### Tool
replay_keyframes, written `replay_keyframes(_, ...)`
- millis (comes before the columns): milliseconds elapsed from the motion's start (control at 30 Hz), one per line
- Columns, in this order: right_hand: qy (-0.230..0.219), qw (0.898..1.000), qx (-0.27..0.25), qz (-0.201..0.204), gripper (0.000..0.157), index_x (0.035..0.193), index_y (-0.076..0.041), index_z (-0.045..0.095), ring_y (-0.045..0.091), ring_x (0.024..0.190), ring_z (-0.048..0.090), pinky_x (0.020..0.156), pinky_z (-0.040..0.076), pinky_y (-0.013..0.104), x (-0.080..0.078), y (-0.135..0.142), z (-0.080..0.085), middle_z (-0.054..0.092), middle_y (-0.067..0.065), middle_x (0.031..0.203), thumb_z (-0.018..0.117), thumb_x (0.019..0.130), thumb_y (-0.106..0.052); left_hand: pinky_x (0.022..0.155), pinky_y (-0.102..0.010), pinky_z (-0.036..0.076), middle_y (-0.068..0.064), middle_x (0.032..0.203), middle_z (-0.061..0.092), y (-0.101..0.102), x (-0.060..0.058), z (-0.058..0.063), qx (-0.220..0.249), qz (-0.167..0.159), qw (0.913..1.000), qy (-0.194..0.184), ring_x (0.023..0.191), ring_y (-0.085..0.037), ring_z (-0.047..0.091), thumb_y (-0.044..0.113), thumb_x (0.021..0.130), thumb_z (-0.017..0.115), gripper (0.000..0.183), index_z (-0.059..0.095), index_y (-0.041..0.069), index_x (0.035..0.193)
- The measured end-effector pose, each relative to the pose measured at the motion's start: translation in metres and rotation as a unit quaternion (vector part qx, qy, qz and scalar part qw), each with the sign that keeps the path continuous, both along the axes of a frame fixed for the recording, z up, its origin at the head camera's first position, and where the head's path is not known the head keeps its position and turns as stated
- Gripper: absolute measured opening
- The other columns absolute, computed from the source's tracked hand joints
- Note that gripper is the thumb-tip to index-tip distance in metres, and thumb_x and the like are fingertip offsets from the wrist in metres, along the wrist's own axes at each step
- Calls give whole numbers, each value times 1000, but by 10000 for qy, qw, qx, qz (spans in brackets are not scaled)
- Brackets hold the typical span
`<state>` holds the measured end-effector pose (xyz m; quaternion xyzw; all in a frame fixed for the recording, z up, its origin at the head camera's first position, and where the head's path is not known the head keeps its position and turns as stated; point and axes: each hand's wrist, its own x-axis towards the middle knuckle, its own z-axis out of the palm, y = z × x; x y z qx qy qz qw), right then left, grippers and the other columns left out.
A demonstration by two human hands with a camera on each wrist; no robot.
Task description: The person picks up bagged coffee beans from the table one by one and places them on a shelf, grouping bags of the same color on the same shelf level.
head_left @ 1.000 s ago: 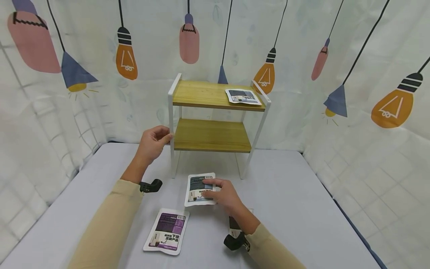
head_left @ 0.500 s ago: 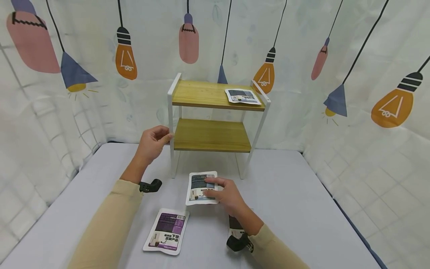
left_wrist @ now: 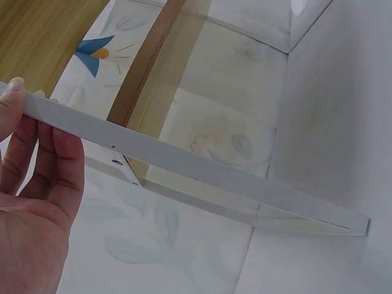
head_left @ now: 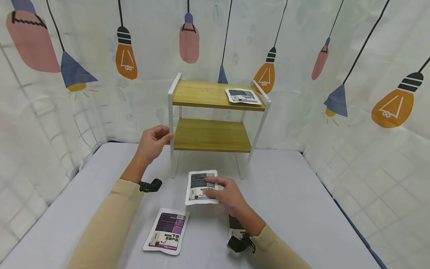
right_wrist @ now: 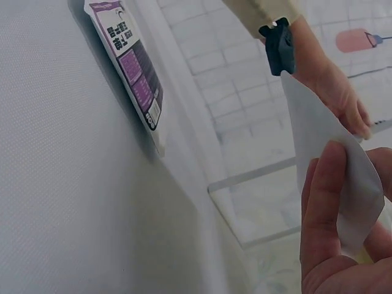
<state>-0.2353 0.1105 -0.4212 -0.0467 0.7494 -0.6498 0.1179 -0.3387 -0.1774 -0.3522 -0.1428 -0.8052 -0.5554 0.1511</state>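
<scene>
White-edged flat pouch with blue-grey print (head_left: 196, 186), raised in front of the white-framed two-tier wooden shelf (head_left: 211, 134). Our right hand (head_left: 230, 196) pinches its edge; a loose pinch could drop it. Our left hand (head_left: 151, 144) grips the shelf's white left post (left_wrist: 184, 155); tugging might tip the shelf.

Smooth, plastic-looking packet (head_left: 197, 185); wood-grained lower shelf (head_left: 212, 135)

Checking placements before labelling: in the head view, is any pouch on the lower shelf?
No, the lower shelf shows bare wood, and the one racked pouch lies on the upper shelf.
</scene>
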Motion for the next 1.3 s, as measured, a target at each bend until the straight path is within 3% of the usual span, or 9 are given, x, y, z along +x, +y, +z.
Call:
replay_keyframes(133,24,9999,-107,51,45,129,-19,73,19,93,71,78,61,26,0,0,2,57,16,138,84,85,-13,89,-24,59,-20,121,70,0,0,0,-22,25,10000,22,97,-10,67,31,101,65,39,66,1,126)
replay_keyframes(367,28,9994,-338,121,45,129,-16,73,19,93,72,78,61,26,-1,2,6,57,17,138,83,85,-10,83,-14,56,-16,116,70,-1,-2,-2,7,-21,9999,117,96,-8,67,31,101,66,35,69,3,122)
replay_keyframes(700,-40,9973,-696,230,47,131,-11,71,21,97,73,82,62,28,1,4,12,58,18,138,81,86,-5,83,-17,58,-9,110,70,-1,-2,-2,3,-52,9998,178,94,-8,67,29,101,67,33,69,2,120)
replay_keyframes(1033,-36,9957,-860,340,49,133,-11,69,22,100,72,83,62,28,1,5,20,57,18,140,81,86,-6,82,-15,57,-18,115,70,-1,-2,-2,28,-94,9998,171,94,-8,67,27,101,67,32,69,2,121)
replay_keyframes(1300,-38,9946,-965,387,51,135,-11,68,22,102,72,85,62,29,2,6,27,55,17,143,81,86,-5,82,-14,57,-13,113,70,-1,-2,-2,9,-81,9998,166,95,-9,67,28,101,66,33,69,2,122)
